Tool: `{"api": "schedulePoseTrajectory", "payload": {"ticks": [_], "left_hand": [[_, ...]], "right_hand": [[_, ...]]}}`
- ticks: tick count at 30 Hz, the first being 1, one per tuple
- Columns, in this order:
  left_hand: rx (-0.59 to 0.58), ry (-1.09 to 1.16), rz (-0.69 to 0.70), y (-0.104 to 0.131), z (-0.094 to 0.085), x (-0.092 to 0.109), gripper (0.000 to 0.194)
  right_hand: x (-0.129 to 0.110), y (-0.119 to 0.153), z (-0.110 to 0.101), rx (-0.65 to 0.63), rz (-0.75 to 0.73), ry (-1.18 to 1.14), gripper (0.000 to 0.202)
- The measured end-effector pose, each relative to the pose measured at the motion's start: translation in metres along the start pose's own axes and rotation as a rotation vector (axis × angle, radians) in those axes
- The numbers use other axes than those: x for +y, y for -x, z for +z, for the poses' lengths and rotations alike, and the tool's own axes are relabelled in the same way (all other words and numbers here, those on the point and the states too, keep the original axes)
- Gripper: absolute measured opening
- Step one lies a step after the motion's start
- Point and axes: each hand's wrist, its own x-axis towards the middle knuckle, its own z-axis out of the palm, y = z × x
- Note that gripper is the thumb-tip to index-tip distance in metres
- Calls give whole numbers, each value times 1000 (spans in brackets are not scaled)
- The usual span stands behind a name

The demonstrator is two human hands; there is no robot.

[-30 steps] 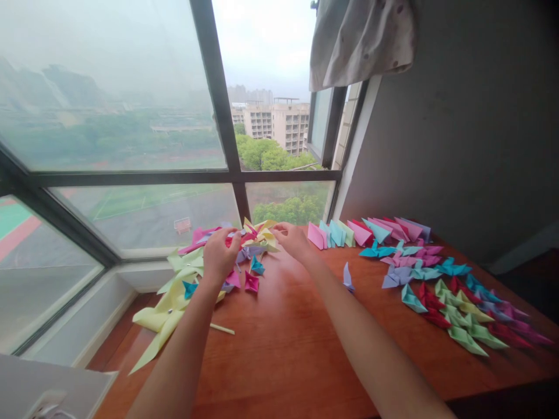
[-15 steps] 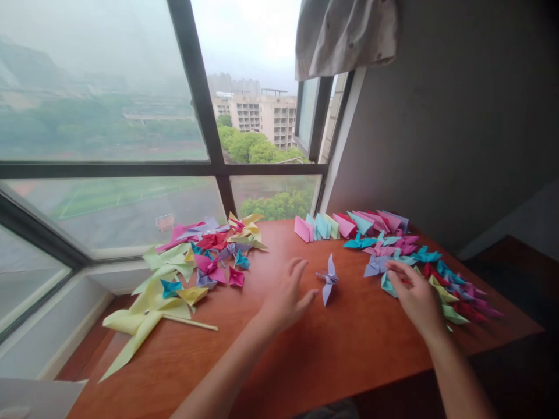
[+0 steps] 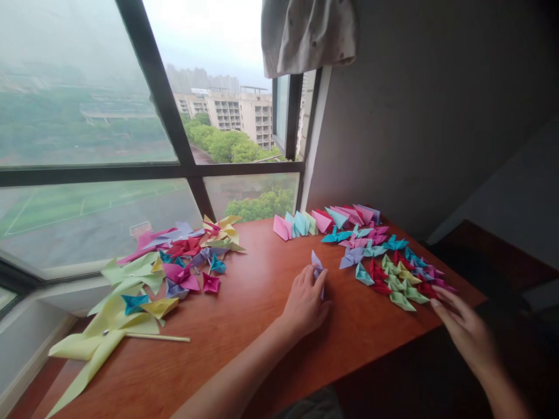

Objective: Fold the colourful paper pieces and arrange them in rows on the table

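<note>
My left hand (image 3: 305, 295) is closed around a lavender folded-paper crane (image 3: 316, 261) on the table; one pointed wing sticks up past the fingers, while the rest is mostly covered. At the table's right edge is my right hand (image 3: 469, 326), thumb and fingers a little apart, fingertips by the end of the rows of folded paper pieces. Nothing shows between them. Close to those fingertips lies a red folded piece (image 3: 427, 290), and a pale green paper boat (image 3: 402, 301) sits further left. A teal folded piece (image 3: 364, 274) lies between my two hands.
Several upright folded papers (image 3: 301, 223) line the back right of the wooden table (image 3: 262, 326). At left lie colourful paper pieces and a big yellow pinwheel (image 3: 98, 337) with its stick (image 3: 157, 337) pointing right. A dark-framed window (image 3: 152, 173) borders the table.
My left hand has moved onto the lavender crane and closed on it. My right hand has gone from the row's left side to the table's right edge. The view has turned right.
</note>
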Motion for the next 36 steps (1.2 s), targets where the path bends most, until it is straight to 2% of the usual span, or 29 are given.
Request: {"api": "schedulePoseTrajectory", "payload": {"ticks": [4, 11, 14, 17, 20, 22, 25, 28, 31, 33, 34, 36], "left_hand": [[-13, 5, 16, -16, 13, 17, 71], [-30, 7, 60, -32, 35, 46, 69], [-15, -10, 57, -36, 36, 50, 60], [-1, -11, 34, -36, 27, 44, 44], [29, -17, 6, -29, 6, 27, 33], [79, -27, -16, -18, -18, 11, 32], [298, -86, -83, 10, -70, -23, 29], [509, -307, -229, 47, -130, -61, 25], [638, -496, -394, 78, -174, -90, 24], [641, -549, -423, 89, -185, -96, 25], [629, -559, -416, 91, -184, -95, 26], [582, -542, -373, 89, -169, -85, 29]], "right_hand": [[0, -3, 23, -118, -68, -51, 53], [-18, -2, 48, -130, -261, 99, 45], [-29, 6, 60, -164, -331, 155, 44], [-37, 11, 73, -163, -398, 206, 43], [-41, 15, 85, -166, -456, 238, 42], [-42, 17, 93, -159, -468, 250, 41], [-42, 20, 100, -134, -455, 250, 39], [-44, 20, 102, -111, -435, 238, 36], [-45, 19, 103, -109, -438, 237, 37], [-48, 20, 106, -117, -450, 245, 38], [-50, 21, 108, -120, -454, 246, 38], [-60, 29, 115, -121, -447, 233, 36]]}}
